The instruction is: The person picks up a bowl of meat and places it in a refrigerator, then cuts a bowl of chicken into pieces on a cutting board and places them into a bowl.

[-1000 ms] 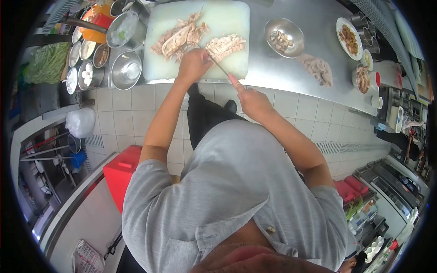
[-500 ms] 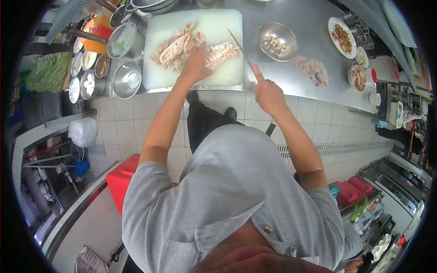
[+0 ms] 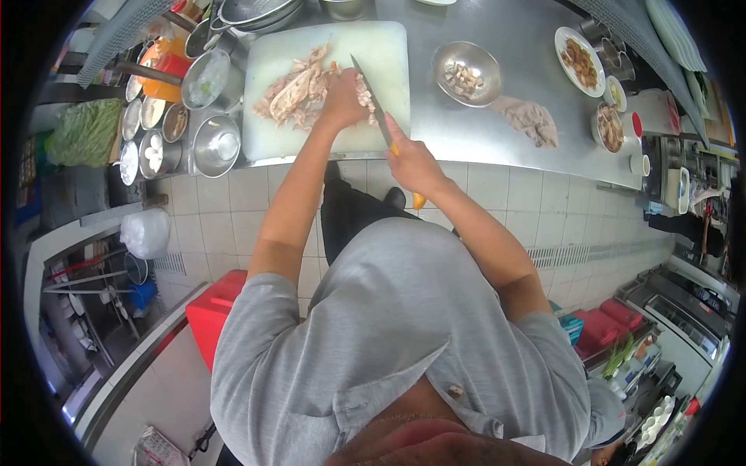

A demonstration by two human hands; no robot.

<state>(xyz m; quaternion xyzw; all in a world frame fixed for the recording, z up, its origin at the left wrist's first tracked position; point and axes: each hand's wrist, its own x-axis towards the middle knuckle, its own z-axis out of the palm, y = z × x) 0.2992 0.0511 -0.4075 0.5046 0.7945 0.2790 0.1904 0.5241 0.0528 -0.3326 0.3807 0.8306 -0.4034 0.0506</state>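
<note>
Yellow knife handle [image 3: 419, 202] in curled right hand [image 3: 414, 165]

Premises: you are in a kitchen, and its fittings point to a commercial one rather than a home; restaurant or canteen cannot be determined. Your work surface is a long steel counter [image 3: 458, 140], bearing a white board [image 3: 377, 43] with pale meat [image 3: 291, 93] and a knife [image 3: 374, 99]. To your left stand close-set tubs [image 3: 151, 113] of ingredients and a bag [image 3: 87, 133] of greens. To your right, note a steel bowl [image 3: 488, 60] of cut pieces, a plate [image 3: 566, 44] of browned food and stacked plates [image 3: 674, 35]. Your floor [image 3: 486, 186] is tiled, with a long drain grate [image 3: 590, 254] set in it.
</note>
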